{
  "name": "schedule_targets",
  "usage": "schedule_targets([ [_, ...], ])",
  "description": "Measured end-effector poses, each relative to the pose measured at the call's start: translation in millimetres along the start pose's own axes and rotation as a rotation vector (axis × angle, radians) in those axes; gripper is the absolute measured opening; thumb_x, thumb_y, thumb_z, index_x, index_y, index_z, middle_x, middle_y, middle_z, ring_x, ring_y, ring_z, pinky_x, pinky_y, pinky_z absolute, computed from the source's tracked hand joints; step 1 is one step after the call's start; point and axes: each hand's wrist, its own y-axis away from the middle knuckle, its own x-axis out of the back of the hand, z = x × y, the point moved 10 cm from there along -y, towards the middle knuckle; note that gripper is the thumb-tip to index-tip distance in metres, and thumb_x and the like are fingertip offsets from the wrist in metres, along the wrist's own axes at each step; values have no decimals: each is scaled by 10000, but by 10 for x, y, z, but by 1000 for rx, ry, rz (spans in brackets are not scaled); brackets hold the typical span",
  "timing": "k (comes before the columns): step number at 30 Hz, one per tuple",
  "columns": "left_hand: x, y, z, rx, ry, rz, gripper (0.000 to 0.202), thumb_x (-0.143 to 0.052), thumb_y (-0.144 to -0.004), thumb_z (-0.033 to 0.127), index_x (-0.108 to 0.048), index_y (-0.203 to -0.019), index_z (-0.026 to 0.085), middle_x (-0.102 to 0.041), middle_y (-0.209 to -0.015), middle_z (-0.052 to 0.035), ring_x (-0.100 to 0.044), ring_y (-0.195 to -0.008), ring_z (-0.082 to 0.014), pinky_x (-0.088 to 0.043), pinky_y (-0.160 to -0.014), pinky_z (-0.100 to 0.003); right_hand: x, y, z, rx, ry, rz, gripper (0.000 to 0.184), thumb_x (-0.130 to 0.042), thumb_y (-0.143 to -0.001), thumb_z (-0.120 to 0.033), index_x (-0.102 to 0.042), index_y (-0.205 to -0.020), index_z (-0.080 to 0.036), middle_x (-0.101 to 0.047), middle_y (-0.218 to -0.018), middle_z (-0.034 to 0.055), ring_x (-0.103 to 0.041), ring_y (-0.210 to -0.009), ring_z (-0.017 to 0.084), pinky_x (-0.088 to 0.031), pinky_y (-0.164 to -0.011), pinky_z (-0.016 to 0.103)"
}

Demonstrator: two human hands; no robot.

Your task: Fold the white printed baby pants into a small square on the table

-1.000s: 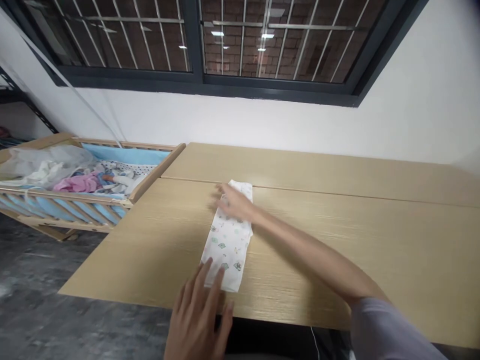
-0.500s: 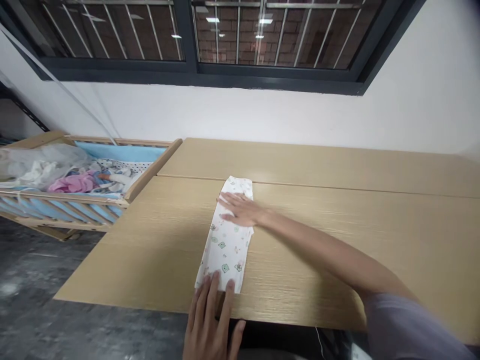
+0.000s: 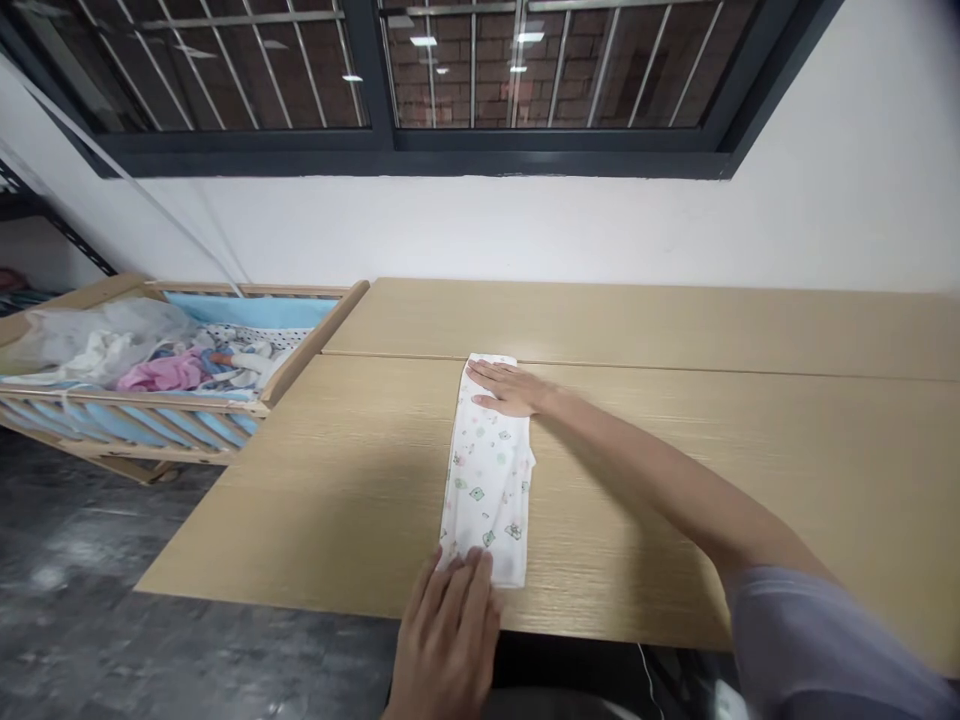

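Observation:
A pair of small white baby pants [image 3: 484, 490] with green and pink print lies folded lengthwise into a narrow strip on the wooden table [image 3: 360, 480]. Its long sides run from the front of the table towards the back, and a small point of fabric juts out on the right side. My right hand [image 3: 510, 388] rests flat on the far end, fingers stretched to the left. At the near end, my left hand [image 3: 454, 620] has its fingertips on the hem, fingers close together and slightly bent; its thumb is mostly hidden.
On the left stands a wooden crib [image 3: 281, 385] with blue lining, holding a pink cloth [image 3: 161, 373], other fabrics and a clear plastic bag [image 3: 112, 325]. A white wall and a barred window [image 3: 394, 150] rise behind the table.
The pants now lie straighter and farther right in the view. My right hand has slid towards their far end. My left hand's fingers have drawn together at the near hem.

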Motion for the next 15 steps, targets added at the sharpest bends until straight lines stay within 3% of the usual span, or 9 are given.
schedule_targets([
  [3, -48, -136, -147, 32, 128, -37, 257, -480, -974, 100, -682, -1104, 193, -782, -983, -19, -704, -867, -184, -524, -959, -365, 161, 200, -185, 35, 1, 82, 737, -271, -1038, -584, -205, -1619, -136, -66, -1694, 123, -72, -1571, 284, -92, -1278, 455],
  [6, -73, -219, -313, 76, 240, -76, 228, -486, -989, 138, -692, -1032, 224, -765, -917, -11, -690, -820, -181, -550, -827, -348, 311, 535, -602, 27, -75, 198, 673, -317, -1045, -551, -247, -1606, -185, -90, -1700, 121, -143, -1557, 336, -174, -1251, 554],
  [9, -75, -250, -404, 95, 309, -84, 193, -528, -979, 159, -699, -1032, 230, -753, -908, -16, -685, -827, -172, -545, -786, -324, 316, 974, -1174, 55, -175, 220, 551, -405, -1040, -516, -435, -1504, -221, -302, -1641, 128, -394, -1448, 324, -355, -1172, 566],
  [11, -96, -254, -430, 93, 333, -96, 189, -539, -973, 155, -698, -1046, 227, -748, -918, -19, -683, -840, -166, -543, -801, -317, 274, 1274, -1524, 92, -216, 194, 429, -456, -1038, -448, -568, -1375, -206, -536, -1442, 130, -542, -1295, 279, -468, -1086, 507],
  [13, -128, -255, -446, 84, 355, -118, 185, -546, -973, 162, -690, -1066, 230, -744, -941, -18, -681, -862, -165, -542, -811, -313, 212, 1544, -1776, 121, -235, 148, 319, -484, -1036, -375, -648, -1248, -203, -653, -1204, 104, -615, -1139, 238, -518, -1018, 446],
  [15, -148, -260, -451, 63, 376, -147, 183, -550, -974, 169, -680, -1084, 237, -740, -957, -11, -678, -873, -163, -543, -813, -308, 155, 1773, -1914, 124, -227, 126, 267, -507, -1026, -348, -683, -1172, -208, -681, -1090, 88, -633, -1067, 226, -524, -1001, 419],
])
